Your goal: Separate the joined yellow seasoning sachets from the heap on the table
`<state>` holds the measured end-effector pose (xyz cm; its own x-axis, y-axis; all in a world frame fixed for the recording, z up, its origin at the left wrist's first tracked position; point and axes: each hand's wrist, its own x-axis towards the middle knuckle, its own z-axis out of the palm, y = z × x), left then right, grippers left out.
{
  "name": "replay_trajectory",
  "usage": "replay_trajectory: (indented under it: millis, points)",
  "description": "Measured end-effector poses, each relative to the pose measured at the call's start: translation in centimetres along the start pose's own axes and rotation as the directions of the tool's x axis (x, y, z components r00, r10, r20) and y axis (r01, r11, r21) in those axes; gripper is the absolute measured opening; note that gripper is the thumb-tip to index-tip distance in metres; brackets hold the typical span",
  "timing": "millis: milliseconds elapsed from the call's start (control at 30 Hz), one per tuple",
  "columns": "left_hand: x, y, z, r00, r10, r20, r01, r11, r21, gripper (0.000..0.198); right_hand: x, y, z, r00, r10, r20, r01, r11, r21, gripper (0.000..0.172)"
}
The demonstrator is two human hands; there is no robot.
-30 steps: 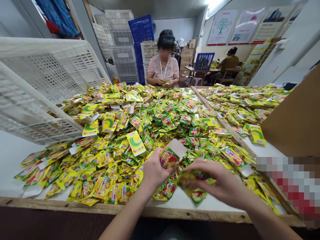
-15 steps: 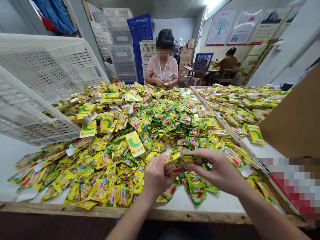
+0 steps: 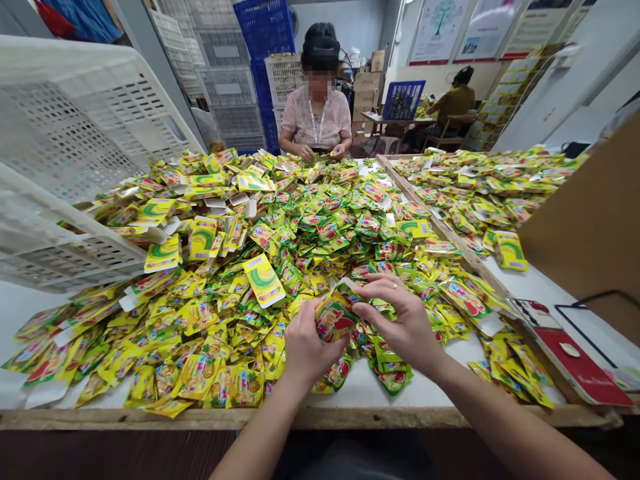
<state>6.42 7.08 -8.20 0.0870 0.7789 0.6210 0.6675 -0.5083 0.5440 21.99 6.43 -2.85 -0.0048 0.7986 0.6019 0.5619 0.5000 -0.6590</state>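
My left hand is wrapped round a small yellow carton with red fruit on its front, held tilted above the near part of the table. At the carton's upper right end a white flap stands up, and a green sachet shows at the opening. The fingers of my right hand pinch at that end, on the sachet; their tips are partly hidden. Below my hands lie green sachets with watermelon pictures. Just beyond is a loose yellow carton, on a heap of yellow and green sachets.
A white plastic crate leans at the left. A wooden strip divides the table; right of it are more cartons, a red box and a cardboard sheet. A co-worker sits opposite, another person farther back.
My hands and the carton have come slightly left and up in the picture. The carton is tilted more, its flap and the green sachet now showing. The view has shifted, revealing the red box.
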Motion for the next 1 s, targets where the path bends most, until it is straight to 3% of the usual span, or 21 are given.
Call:
replay_trajectory:
  millis: [133,200,300,367,433,533,600,733,833,867,933,1000]
  points:
    - [0.2,-0.2,-0.1,0.999,0.036,-0.035,-0.034,0.999,0.038,0.039,-0.7,-0.3,0.2,0.994,-0.058,-0.088,0.043,0.986,-0.16,0.009]
    - [0.2,-0.5,-0.1,0.998,0.046,-0.046,-0.044,0.997,0.059,0.036,-1.0,-0.3,0.3,0.997,-0.025,0.077,0.038,0.983,-0.177,0.014]
    - [-0.1,-0.9,0.1,0.995,0.09,-0.031,-0.087,0.991,0.101,0.035,-1.1,-0.5,0.5,0.927,0.064,0.368,0.003,0.984,-0.178,0.015]
    - [-0.2,-0.9,0.2,0.992,0.124,-0.004,-0.123,0.987,0.106,0.032,-1.0,-0.5,0.7,0.895,0.125,0.428,-0.032,0.975,-0.219,0.013]
    - [-0.1,-0.7,0.2,0.993,0.111,0.032,-0.112,0.992,0.048,0.028,-0.7,-0.4,1.0,0.894,0.179,0.412,-0.09,0.97,-0.226,0.015]
    - [0.5,0.0,-0.2,0.998,-0.046,0.039,0.051,0.988,-0.149,0.05,-0.3,-0.1,1.2,0.916,0.288,0.28,-0.298,0.954,-0.005,0.015]
    - [0.9,0.3,-0.5,0.978,-0.18,0.105,0.206,0.914,-0.349,0.062,-0.3,0.1,1.2,0.896,0.388,0.215,-0.432,0.874,0.223,0.021]
    - [0.7,0.5,-0.7,0.867,-0.319,0.383,0.497,0.62,-0.607,0.051,-0.6,0.0,1.1,0.82,0.42,0.39,-0.565,0.704,0.43,0.027]
    - [0.2,0.5,-0.4,0.863,-0.385,0.328,0.505,0.612,-0.609,0.04,-1.2,-0.3,1.5,0.781,0.395,0.483,-0.612,0.639,0.466,0.029]
    - [0.0,0.5,-0.3,0.877,-0.393,0.278,0.478,0.641,-0.601,0.037,-1.5,-0.4,1.7,0.795,0.411,0.445,-0.6,0.636,0.485,0.029]
    - [-0.2,0.5,-0.2,0.899,-0.382,0.215,0.431,0.682,-0.591,0.032,-2.2,-0.3,2.1,0.837,0.485,0.255,-0.54,0.652,0.532,0.031]
    - [-0.2,0.4,-0.4,0.907,-0.339,0.249,0.42,0.695,-0.584,0.03,-2.7,0.4,2.2,0.83,0.554,0.063,-0.492,0.675,0.55,0.046]
